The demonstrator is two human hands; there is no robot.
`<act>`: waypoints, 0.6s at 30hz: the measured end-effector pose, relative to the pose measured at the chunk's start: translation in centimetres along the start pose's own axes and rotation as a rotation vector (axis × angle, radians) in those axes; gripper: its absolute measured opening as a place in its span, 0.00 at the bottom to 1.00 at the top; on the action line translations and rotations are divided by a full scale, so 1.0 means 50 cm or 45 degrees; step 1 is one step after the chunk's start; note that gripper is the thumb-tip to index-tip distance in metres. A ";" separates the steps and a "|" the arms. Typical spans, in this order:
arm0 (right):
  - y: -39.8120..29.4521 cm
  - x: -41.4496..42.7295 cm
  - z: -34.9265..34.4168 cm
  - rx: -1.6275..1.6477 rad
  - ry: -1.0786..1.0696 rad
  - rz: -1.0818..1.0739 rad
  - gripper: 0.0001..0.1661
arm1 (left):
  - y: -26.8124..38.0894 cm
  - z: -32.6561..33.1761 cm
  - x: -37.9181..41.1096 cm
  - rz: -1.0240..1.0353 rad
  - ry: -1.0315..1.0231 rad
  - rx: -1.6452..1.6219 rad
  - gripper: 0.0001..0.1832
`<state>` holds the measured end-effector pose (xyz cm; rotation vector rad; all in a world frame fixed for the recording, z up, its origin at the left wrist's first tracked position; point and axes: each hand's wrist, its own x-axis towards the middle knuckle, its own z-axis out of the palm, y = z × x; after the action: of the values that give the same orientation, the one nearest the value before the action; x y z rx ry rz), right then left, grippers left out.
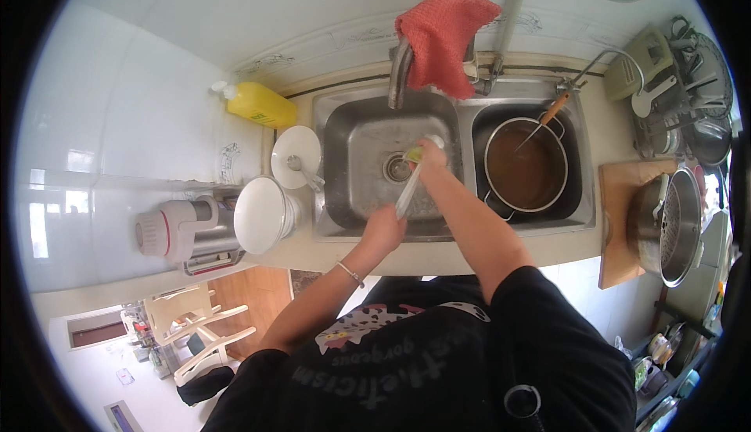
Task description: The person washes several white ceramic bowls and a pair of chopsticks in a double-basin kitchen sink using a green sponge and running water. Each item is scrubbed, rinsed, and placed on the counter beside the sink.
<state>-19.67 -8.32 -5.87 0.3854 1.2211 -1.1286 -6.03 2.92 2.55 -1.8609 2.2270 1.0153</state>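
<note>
Over the left basin of a stainless steel double sink (364,197), my left hand (384,229) grips one end of a long white utensil (409,193), perhaps a spoon. My right hand (431,156) is farther up, closed around a yellow-green sponge (414,154) against the utensil's other end. The drain (397,167) lies just left of my right hand. A red cloth (446,39) hangs over the faucet (399,77) above the basin. In the right basin stands a pot (522,168) of brownish liquid, with a wooden-handled utensil (554,109) leaning in it.
Left of the sink are a yellow detergent bottle (261,103), a white plate (293,139) bearing spoons, stacked white bowls (258,215) and a vacuum flask (193,229). On the right, a steel steamer pot (648,221) sits on a wooden board (616,197), near a dish rack (675,98).
</note>
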 end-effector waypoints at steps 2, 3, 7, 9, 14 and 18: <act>0.066 -0.046 -0.001 -0.136 -0.147 -0.067 0.11 | -0.032 0.007 0.013 -0.014 0.121 -0.085 0.15; 0.107 -0.031 -0.011 -0.235 -0.157 -0.153 0.11 | -0.029 0.008 0.030 0.010 0.174 -0.133 0.15; 0.095 0.036 -0.035 -0.413 -0.254 -0.182 0.15 | 0.028 -0.062 0.005 -0.072 -0.057 -0.170 0.15; 0.005 0.011 -0.009 0.015 -0.280 0.023 0.16 | 0.007 -0.027 -0.002 -0.032 0.000 -0.125 0.15; 0.130 -0.100 -0.003 -0.223 -0.461 -0.076 0.09 | -0.039 -0.037 0.040 -0.203 -0.169 -0.748 0.12; -0.010 0.007 -0.014 0.097 -0.441 0.058 0.09 | -0.023 -0.043 -0.003 -0.671 -0.844 -1.680 0.15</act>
<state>-20.52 -8.18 -6.29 0.2598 0.8642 -1.1503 -4.21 1.89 3.79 -1.6836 0.5259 2.6992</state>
